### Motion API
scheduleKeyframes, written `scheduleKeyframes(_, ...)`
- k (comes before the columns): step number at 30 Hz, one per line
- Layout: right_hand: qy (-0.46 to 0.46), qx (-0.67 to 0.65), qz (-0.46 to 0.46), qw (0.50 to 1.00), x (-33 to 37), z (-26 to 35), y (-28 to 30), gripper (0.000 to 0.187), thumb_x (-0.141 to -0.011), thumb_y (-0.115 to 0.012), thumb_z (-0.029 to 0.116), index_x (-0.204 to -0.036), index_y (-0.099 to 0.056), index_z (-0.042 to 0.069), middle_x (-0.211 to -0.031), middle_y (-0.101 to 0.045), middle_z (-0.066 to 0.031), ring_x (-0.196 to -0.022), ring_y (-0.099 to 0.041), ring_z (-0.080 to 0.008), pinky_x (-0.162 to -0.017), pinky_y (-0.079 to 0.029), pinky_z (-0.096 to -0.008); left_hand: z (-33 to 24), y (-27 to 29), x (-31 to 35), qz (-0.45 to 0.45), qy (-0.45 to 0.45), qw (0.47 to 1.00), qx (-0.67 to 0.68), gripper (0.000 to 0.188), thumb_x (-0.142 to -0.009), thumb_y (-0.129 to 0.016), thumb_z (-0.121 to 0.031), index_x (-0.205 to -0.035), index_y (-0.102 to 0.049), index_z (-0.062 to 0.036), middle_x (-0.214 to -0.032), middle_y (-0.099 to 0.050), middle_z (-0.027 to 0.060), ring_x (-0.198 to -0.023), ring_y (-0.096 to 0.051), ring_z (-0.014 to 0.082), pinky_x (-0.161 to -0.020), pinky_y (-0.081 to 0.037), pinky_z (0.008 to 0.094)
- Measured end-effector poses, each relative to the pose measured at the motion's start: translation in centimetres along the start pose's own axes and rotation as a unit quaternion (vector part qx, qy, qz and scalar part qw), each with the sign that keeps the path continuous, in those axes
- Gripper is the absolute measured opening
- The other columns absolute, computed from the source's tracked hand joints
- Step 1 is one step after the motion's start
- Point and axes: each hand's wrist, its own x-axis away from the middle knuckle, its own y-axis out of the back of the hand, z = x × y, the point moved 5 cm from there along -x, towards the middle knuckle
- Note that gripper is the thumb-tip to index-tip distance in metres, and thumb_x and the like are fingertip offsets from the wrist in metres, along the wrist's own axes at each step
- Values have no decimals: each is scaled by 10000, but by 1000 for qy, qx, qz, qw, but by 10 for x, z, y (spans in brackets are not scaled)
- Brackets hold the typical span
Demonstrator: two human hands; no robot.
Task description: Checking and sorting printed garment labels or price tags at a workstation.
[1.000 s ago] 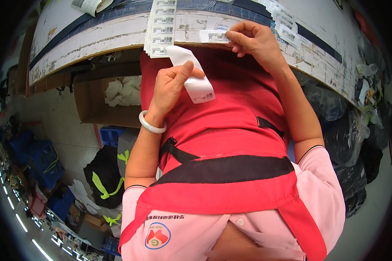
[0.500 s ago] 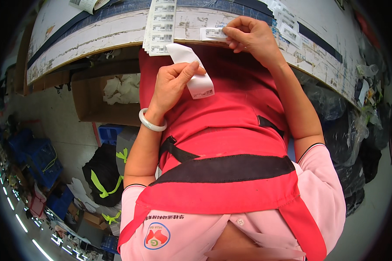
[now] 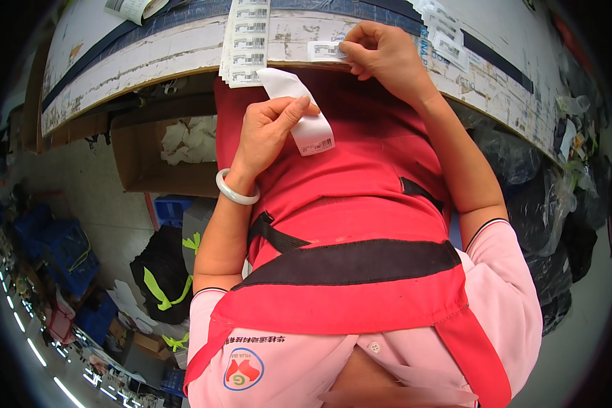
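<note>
My left hand (image 3: pixel 270 129) pinches a curling white label strip (image 3: pixel 315 132) between thumb and fingers, in front of the table edge. A small barcode shows on the strip's lower end. Up on the table, my right hand (image 3: pixel 385 60) has thumb and forefinger closed on the right end of a small white barcode label (image 3: pixel 325 51), which lies by the front edge. Left of it, a stack of barcode label sheets (image 3: pixel 246 47) hangs slightly over the edge. More labels (image 3: pixel 447 42) lie overlapped to the right of my right hand.
The worn white table (image 3: pixel 292 30) has dark blue tape along it. Beneath stands an open cardboard box (image 3: pixel 132 153) with crumpled white paper (image 3: pixel 189 139). Clear plastic bags (image 3: pixel 523 197) crowd the right side. Blue crates (image 3: pixel 64 248) and a black bundle (image 3: pixel 160 272) are at left.
My right hand has shifted slightly left and up, and the small label under it has moved slightly left too. My left hand keeps its hold on the strip, almost unmoved.
</note>
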Motion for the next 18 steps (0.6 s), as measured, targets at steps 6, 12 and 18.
scheduleKeyframes(6,13,21,-5,1000,-1,1,4,194,-888,-619,151,-912,-643,-40,-706,-638,-66,-612,-634,-109,-550,-543,-239,-6,-5,0,-3,-9,1000,3,304,-961,-594,-255,-909,-724,14,-778,-663,-4,-680,-510,38,-597,-400,194)
scheduleKeyframes(12,12,-79,-3,997,20,-3,21,198,-929,-607,179,-954,-640,-15,-739,-625,-38,-617,-609,-90,-549,-524,-223,-9,-8,2,-2,-9,1000,-2,285,-961,-590,-229,-913,-722,19,-813,-680,14,-732,-552,51,-650,-431,203)
scheduleKeyframes(18,37,-89,-137,986,38,-35,116,170,-934,-616,177,-976,-646,15,-764,-636,-26,-619,-603,-73,-539,-494,-201,-12,-4,8,-20,1,1000,15,222,-956,-582,-147,-955,-705,37,-893,-700,47,-802,-603,83,-753,-461,221)
